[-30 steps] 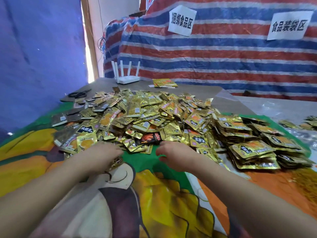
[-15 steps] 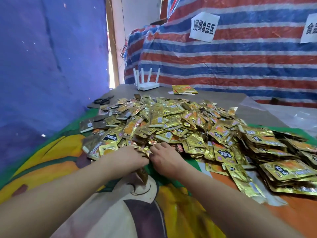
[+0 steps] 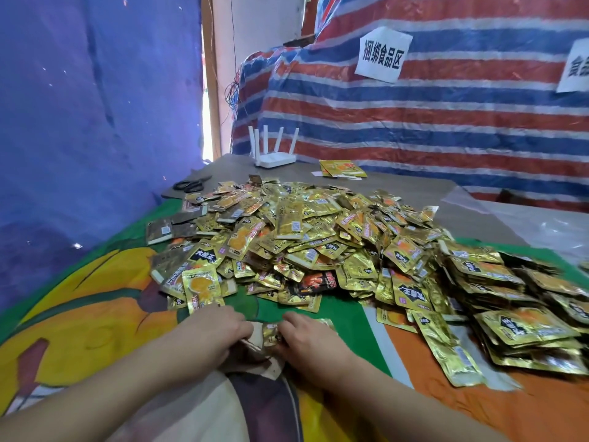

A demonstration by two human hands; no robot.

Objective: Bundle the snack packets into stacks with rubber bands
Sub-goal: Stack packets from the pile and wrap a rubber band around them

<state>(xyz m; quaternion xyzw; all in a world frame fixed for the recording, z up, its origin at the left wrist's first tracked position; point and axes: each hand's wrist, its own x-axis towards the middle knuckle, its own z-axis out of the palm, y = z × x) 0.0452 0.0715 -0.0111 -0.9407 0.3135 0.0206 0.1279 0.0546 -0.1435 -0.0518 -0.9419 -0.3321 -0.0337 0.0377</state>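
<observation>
Both hands at the table's near edge, close together, on a small gold packet bunch (image 3: pixel 271 334). Left hand (image 3: pixel 212 333) curled on its left side, right hand (image 3: pixel 307 338) gripping its right side. Loose packet pile (image 3: pixel 306 237) fills mid-table. Stacks (image 3: pixel 522 301) sit toward the right edge. Router (image 3: pixel 274 156) and scissors (image 3: pixel 190 185) toward the far left corner.

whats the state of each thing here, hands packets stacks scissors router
left hand: curled on a few packets, palm down
right hand: curled on the same packets
held packets: gathered between both hands
loose packet pile: heaped, unsorted
stacks: piled at right, bands not visible
scissors: lying flat
router: antennas upright
</observation>
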